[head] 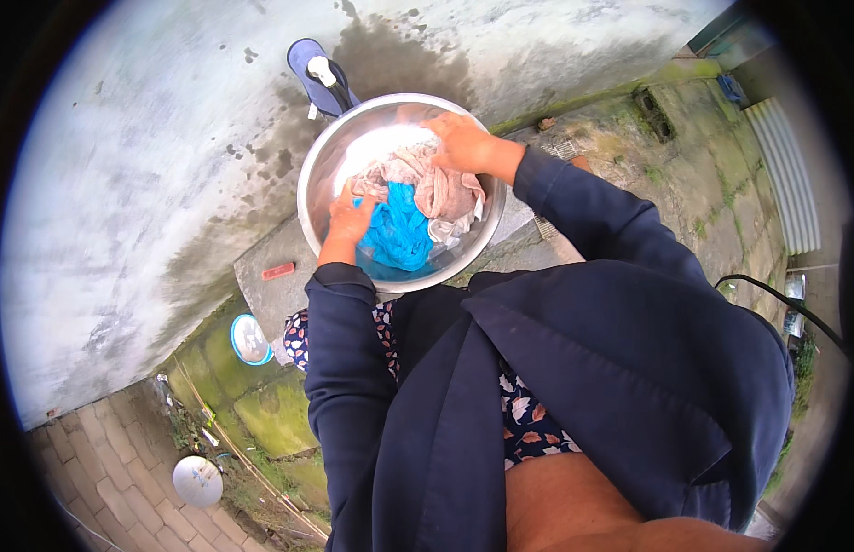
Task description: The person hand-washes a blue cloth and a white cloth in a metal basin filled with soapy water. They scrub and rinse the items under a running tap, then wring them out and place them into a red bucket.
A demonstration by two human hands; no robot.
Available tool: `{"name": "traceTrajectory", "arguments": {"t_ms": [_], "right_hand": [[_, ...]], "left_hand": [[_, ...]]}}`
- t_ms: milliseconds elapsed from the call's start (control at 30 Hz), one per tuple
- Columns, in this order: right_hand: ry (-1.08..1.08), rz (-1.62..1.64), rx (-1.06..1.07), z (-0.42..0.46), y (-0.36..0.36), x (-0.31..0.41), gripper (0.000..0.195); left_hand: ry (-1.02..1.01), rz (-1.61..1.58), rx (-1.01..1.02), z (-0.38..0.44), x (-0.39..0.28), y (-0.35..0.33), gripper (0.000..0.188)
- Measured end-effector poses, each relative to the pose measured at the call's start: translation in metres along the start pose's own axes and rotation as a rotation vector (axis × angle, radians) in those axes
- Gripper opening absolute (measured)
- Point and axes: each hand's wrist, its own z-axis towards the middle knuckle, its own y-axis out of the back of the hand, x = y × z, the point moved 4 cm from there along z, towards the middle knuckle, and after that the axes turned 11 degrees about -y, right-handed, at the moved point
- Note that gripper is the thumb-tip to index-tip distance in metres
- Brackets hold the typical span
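Observation:
A wide round metal basin (314,155) stands before me with wet laundry in it. A pale pink cloth (446,193) lies bunched across its middle and right side. Nearer to me, a bright blue cloth (399,238) is crumpled. My left hand (350,217) reaches over the left side, its fingers on a fold of the pink cloth and its thumb beside the blue one. At the far right, inside the rim, my right hand (461,143) is curled over the pink cloth; its fingertips are partly lost in glare. A whitish cloth (454,228) shows at the lower right.
The basin rests on a concrete slab (261,248) against a stained wall (144,172). A blue slipper (304,58) leans there behind the basin. A red bar (278,270), perhaps soap, lies on the slab. Left are a blue-rimmed bowl (251,341) and a round pale object (198,481).

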Motion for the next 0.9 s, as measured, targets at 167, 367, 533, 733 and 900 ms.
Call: {"name": "traceTrajectory", "arguments": {"t_ms": [167,367,533,733,900], "right_hand": [[0.093,-0.266,0.206,-0.050,-0.030,0.059,0.079],[0.371,-0.137,0.249,-0.022,-0.032,0.062,0.056],[0.182,-0.037,0.354,0.033,-0.062,0.055,0.043],[-0.269,0.340,0.495,0.075,-0.086,0.018,0.045],[-0.216,0.398,0.294,0.060,-0.045,0.031,0.046]], "left_hand": [[0.080,0.346,0.185,-0.021,-0.046,-0.043,0.086],[0.074,0.517,0.351,-0.017,-0.053,-0.039,0.071],[0.029,0.359,0.449,0.033,-0.021,-0.030,0.055],[-0.089,0.285,0.002,0.050,0.035,-0.063,0.044],[-0.027,-0.123,-0.387,0.032,-0.013,-0.009,0.033]]}}
